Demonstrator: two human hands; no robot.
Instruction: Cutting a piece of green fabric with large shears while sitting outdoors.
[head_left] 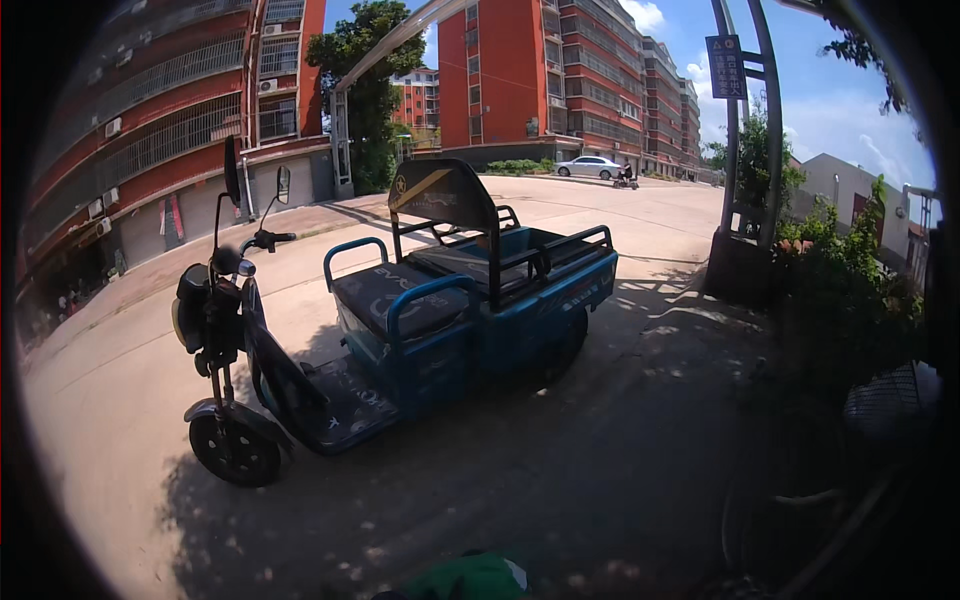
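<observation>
A blue electric three-wheeled cargo cart (440, 330) stands side-on in front of me on the pavement, with a black front wheel (235, 452), handlebar (268, 240) with mirrors, cushioned seat (400, 295), black backrest (440, 195) and railed cargo bed (560, 270). At the lower edge a green object (455, 575) shows in shadow, too little to tell what it is. Neither of my hands is in view.
A metal gateway post (762, 200) with a sign and dark shrubs (840, 290) border the right. Dark metal frames lie at lower right. Behind are red apartment blocks (492, 70), a silver car (587, 167) and a person on a scooter (625, 178).
</observation>
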